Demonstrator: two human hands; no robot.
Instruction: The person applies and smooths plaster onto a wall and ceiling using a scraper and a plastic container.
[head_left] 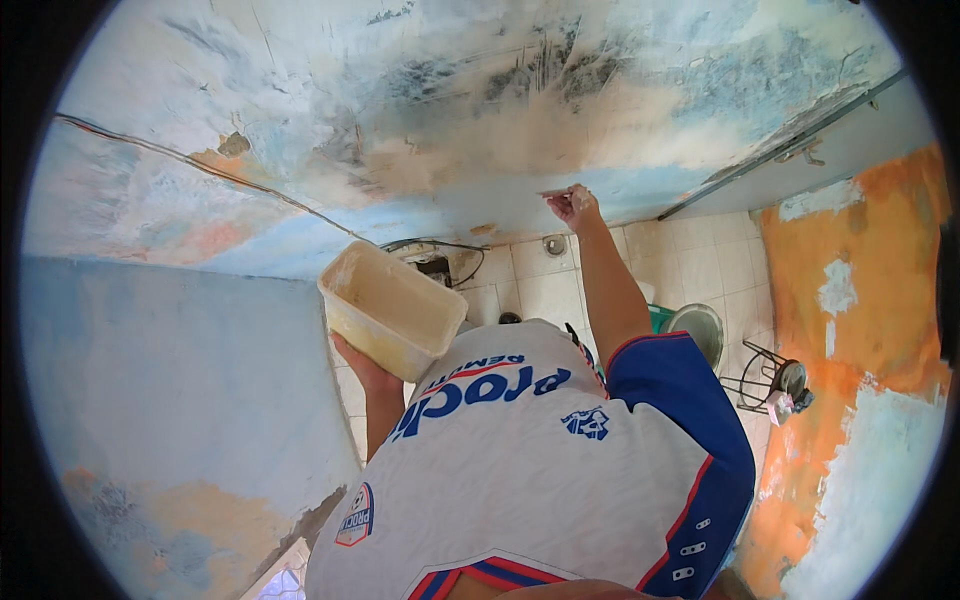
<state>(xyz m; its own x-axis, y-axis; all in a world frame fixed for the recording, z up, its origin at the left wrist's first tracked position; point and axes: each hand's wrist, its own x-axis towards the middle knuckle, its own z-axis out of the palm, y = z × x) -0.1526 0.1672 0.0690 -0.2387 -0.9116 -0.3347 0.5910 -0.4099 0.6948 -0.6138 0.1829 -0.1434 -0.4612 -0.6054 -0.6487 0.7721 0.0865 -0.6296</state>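
My left hand [362, 362] grips a cream rectangular plastic tub [395, 305] from below on its left side; pale residue coats the tub's inside. Ahead and to the right, my right hand [575, 208] is closed on a thin flat tool [550, 196], apparently a scraper, close to the patchy white, light-blue and peach wall [440, 110]. Whether the tool touches that wall I cannot tell.
A cable [200, 162] runs along the front wall toward a dark opening [432, 270]. Below are a tiled floor [690, 260], a drain [555, 245], a grey bucket [700, 330] and a metal stand [760, 385]. Blue [170, 380] and orange [840, 240] walls flank me.
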